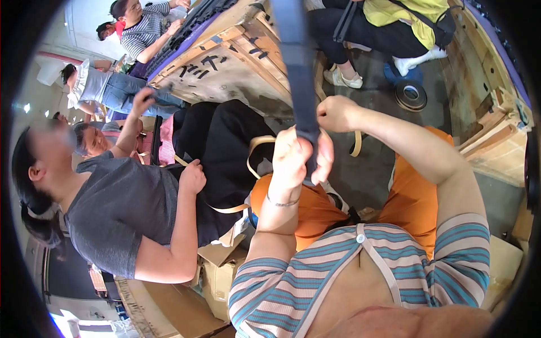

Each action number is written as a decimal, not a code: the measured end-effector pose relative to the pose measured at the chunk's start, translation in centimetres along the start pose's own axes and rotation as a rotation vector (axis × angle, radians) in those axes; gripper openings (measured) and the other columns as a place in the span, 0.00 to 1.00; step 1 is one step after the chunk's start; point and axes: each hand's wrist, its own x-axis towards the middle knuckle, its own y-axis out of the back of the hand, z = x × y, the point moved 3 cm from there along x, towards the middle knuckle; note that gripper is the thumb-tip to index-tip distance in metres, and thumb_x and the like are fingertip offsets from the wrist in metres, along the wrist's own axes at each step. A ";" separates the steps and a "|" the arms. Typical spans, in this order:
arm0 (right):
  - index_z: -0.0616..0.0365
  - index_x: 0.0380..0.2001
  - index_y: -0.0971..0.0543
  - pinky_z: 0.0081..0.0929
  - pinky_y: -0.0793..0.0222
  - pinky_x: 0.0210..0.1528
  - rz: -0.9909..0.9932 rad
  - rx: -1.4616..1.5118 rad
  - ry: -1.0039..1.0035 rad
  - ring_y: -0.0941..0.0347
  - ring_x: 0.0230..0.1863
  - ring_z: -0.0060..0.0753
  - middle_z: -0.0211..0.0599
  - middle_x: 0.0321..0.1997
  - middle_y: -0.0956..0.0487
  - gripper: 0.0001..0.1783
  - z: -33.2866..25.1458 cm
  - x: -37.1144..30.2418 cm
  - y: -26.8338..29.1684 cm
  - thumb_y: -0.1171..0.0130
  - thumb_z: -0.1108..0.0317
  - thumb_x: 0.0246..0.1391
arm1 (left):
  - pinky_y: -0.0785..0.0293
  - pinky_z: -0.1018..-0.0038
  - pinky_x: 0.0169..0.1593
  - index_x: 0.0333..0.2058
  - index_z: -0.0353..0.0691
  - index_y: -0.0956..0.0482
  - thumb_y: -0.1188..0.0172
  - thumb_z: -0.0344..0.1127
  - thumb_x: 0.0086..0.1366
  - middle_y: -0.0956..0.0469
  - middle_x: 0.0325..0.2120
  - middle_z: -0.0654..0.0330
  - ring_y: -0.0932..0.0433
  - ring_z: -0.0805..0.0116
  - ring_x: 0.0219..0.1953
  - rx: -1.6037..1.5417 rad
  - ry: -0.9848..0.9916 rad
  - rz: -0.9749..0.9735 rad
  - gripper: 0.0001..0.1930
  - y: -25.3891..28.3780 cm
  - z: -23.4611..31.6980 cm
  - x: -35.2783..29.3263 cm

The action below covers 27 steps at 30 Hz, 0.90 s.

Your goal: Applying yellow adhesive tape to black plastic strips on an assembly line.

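Observation:
A long black bar (296, 73) runs from the top edge of the view down to my left hand (293, 158). The fingers of that hand are wrapped round its lower end. Just right of the bar, my right hand (338, 114) is closed with its fingertips near the bar's side; what they pinch is hidden. Below the right wrist hangs the end of a tan strip (356, 144). Another stretch of tan strip (253, 155) loops out left of my left hand.
At my left a co-worker in a grey shirt (127, 214) sits close, holding a tan strip. Wooden crates (242, 62) stand ahead, and another wooden crate (496, 132) is at right. Tape rolls (411, 96) lie on the floor by a co-worker's shoe. Cardboard boxes (217, 281) stand at lower left.

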 end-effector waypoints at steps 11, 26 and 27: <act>0.64 0.42 0.27 0.07 0.53 0.19 -0.140 1.192 0.444 0.48 0.19 0.07 0.16 0.20 0.39 0.19 -3.5 -2.9 6.2 0.49 0.57 0.57 | 0.43 0.79 0.07 0.22 0.31 0.32 0.56 0.52 0.65 0.37 0.04 0.57 0.40 0.71 0.03 -0.464 0.178 -0.048 0.26 0.2 -2.9 1.0; 0.63 0.37 0.24 0.16 0.37 0.43 0.059 0.908 0.328 0.34 0.37 0.15 0.26 0.33 0.26 0.12 -0.9 -2.0 6.9 0.46 0.65 0.56 | 0.34 0.76 0.22 0.20 0.34 0.29 0.44 0.38 0.55 0.31 0.10 0.61 0.31 0.76 0.14 1.230 0.072 0.658 0.13 1.2 -3.2 2.7; 0.63 0.37 0.24 0.14 0.38 0.39 0.060 0.921 0.330 0.35 0.34 0.13 0.24 0.31 0.27 0.12 -0.8 -2.0 6.9 0.46 0.65 0.56 | 0.33 0.74 0.22 0.19 0.33 0.29 0.44 0.38 0.53 0.31 0.09 0.58 0.30 0.73 0.14 1.283 0.070 0.677 0.13 1.1 -3.2 2.9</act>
